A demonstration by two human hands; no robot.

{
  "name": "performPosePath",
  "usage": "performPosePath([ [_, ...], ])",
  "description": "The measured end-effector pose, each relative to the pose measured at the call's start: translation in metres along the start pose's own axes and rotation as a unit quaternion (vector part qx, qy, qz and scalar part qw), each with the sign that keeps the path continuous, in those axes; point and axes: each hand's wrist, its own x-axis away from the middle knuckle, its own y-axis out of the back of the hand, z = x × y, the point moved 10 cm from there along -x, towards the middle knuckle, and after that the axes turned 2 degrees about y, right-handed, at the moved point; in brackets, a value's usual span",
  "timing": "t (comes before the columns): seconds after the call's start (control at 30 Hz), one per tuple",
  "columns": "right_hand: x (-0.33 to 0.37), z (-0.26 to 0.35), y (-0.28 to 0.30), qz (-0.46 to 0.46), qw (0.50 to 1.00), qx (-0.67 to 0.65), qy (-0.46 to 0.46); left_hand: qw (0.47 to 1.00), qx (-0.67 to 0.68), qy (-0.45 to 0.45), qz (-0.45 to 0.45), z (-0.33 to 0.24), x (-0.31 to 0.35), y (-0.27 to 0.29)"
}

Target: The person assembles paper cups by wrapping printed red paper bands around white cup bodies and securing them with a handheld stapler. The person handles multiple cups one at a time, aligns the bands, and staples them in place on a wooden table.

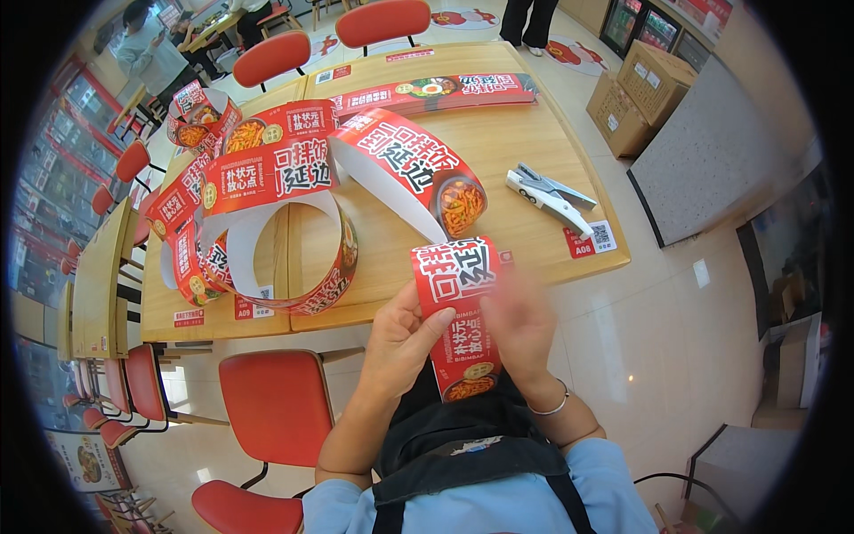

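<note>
My left hand (398, 335) is closed on a red printed cardboard strip (461, 343), its thumb flat on the front. The strip hangs over my lap, just off the table's near edge. At the strip's right edge is my right hand (520, 320), smeared by motion, so its grip is unclear. Beyond the hands, an arched red strip (411, 165) with a white inner side comes down behind the held one; whether they are one piece I cannot tell. A white and grey stapler (553, 198) lies at the table's right.
Several looped red bands (267, 191) are heaped on the left of the wooden table (534, 254). A stack of flat strips (436, 93) lies at its far side. Red chairs (271, 405) stand around. Cardboard boxes (642, 96) sit at the right. Other people (156, 53) are in the background.
</note>
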Motion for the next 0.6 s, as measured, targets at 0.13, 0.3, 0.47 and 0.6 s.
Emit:
performPosePath([
  [0.13,0.0,0.002,0.0,0.0,1.0,0.007,0.01,1.0,-0.001,0.004,-0.003,0.0,0.0,0.0],
  [0.3,-0.003,-0.01,-0.014,-0.01,0.972,-0.193,-0.132,0.999,-0.03,0.019,0.01,-0.002,-0.002,0.005],
  [0.47,0.003,-0.027,-0.03,0.113,0.947,-0.228,-0.196,0.997,-0.072,0.035,0.023,-0.007,-0.002,0.007],
  [0.6,0.006,-0.031,-0.028,0.099,0.96,-0.19,-0.18,0.989,-0.149,0.005,0.021,-0.001,-0.003,0.014],
])
